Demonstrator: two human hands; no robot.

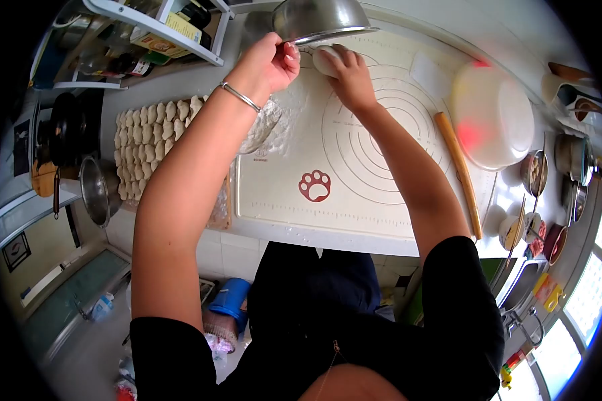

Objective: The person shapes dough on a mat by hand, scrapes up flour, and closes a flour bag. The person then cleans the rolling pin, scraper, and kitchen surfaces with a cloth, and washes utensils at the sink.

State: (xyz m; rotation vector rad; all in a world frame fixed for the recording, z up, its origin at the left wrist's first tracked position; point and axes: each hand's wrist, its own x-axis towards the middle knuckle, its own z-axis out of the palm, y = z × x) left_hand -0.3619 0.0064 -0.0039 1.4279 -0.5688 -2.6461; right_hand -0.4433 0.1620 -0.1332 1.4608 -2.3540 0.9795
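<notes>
A metal bowl [324, 17] is tilted at the far edge of the white baking mat [274, 194]. My left hand [282, 65] grips the near rim of the bowl, with its fingers curled. Beneath the raised rim, my right hand [349, 75] is closed round a pale lump of dough [326, 61]. White flour [266, 127] lies on the mat's left part, partly behind my left forearm. Rows of small shaped dough pieces [147, 144] fill a board further left.
A wooden rolling pin [459, 170] lies right of my right forearm, beside a translucent white tub [493, 115]. Small bowls [534, 172] stand at the far right. A rack with bottles [160, 33] is at the upper left, above a metal strainer [95, 192].
</notes>
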